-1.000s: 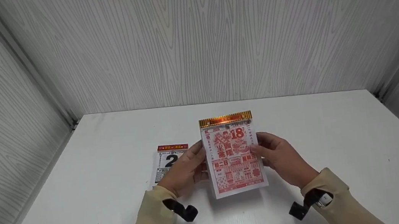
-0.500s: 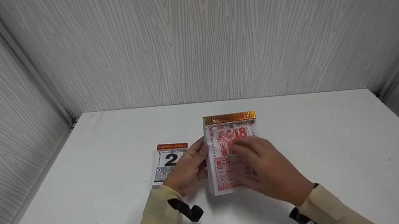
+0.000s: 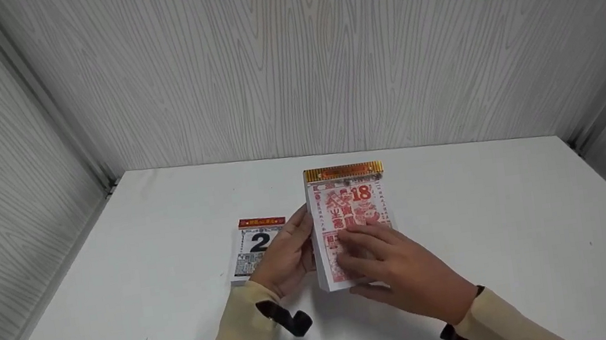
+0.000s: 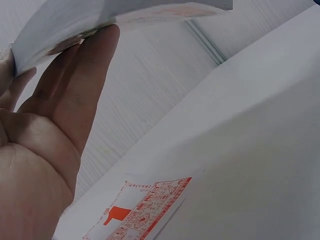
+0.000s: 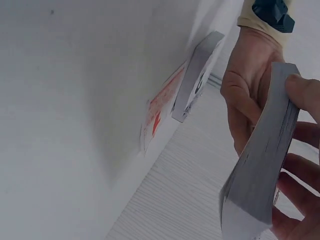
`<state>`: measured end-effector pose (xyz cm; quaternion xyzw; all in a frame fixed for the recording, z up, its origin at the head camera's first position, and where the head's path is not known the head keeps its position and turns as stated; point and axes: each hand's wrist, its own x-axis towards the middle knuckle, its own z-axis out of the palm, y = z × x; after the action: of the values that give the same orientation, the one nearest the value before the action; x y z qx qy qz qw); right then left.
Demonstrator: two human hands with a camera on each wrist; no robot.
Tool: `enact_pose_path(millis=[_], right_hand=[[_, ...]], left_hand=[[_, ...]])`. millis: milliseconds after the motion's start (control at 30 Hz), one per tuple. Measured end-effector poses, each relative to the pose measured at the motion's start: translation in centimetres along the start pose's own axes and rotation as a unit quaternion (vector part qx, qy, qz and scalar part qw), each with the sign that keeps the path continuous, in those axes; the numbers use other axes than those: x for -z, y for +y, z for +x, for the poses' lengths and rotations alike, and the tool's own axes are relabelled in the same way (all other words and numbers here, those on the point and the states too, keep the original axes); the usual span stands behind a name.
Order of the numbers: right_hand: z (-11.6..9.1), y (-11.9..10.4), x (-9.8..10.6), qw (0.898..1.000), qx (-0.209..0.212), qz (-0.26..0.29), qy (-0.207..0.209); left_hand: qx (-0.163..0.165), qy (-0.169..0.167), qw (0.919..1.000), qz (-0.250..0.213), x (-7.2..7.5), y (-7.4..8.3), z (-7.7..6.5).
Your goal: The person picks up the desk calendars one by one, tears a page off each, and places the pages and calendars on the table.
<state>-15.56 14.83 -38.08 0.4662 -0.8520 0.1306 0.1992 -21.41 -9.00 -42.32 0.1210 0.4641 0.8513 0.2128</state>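
While grey wood-grained panels (image 3: 288, 60) stand around the white table (image 3: 490, 215), a calendar pad (image 3: 337, 206) is held above it, gold band (image 3: 343, 172) pointing away, long axis running near to far; the left hand (image 3: 285, 257) grips its left edge and the right hand (image 3: 410, 270), fingers loosely bent, rests on its face.

Holds both forearms (image 3: 237, 334) angled inward from bottom of head view, covered by beige fabric sleeves (image 3: 506, 313). Wears black curved mount (image 3: 293, 320) on each wrist. Grips with bare left hand (image 3: 285, 257), palm inward, thumb opposed to fingers. Rests bare right hand (image 3: 410, 273) with back showing, fingers slightly bent and spread, pointing left, thumb lowest. Holds right near left, slightly lower.
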Motion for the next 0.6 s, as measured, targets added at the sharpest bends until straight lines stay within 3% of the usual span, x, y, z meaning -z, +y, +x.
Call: enact_pose_path(millis=[200, 333, 400, 533, 600], right_hand=[[0.0, -0.3, 1.0, 0.999, -0.019, 0.035, 0.018], [0.3, -0.3, 1.4, 0.989, -0.072, 0.118, 0.053], [0.5, -0.1, 1.6, 0.975, -0.104, 0.189, 0.056], [0.9, 0.6, 2.2, 0.928, -0.176, 0.325, 0.052], [1.1, 0.8, 2.3, 0.911, -0.211, 0.352, 0.049]], left_hand=[[-0.002, 0.008, 0.9999, 0.009, 0.0, -0.3, 0.0], [0.001, 0.016, 0.9998, 0.015, -0.1, -0.4, 0.0], [0.000, 0.015, 0.9998, 0.012, -0.1, -0.4, 0.0], [-0.003, 0.007, 1.0000, 0.003, -0.3, -0.4, 0.0], [0.000, 0.006, 1.0000, -0.004, -0.4, -0.4, 0.0]])
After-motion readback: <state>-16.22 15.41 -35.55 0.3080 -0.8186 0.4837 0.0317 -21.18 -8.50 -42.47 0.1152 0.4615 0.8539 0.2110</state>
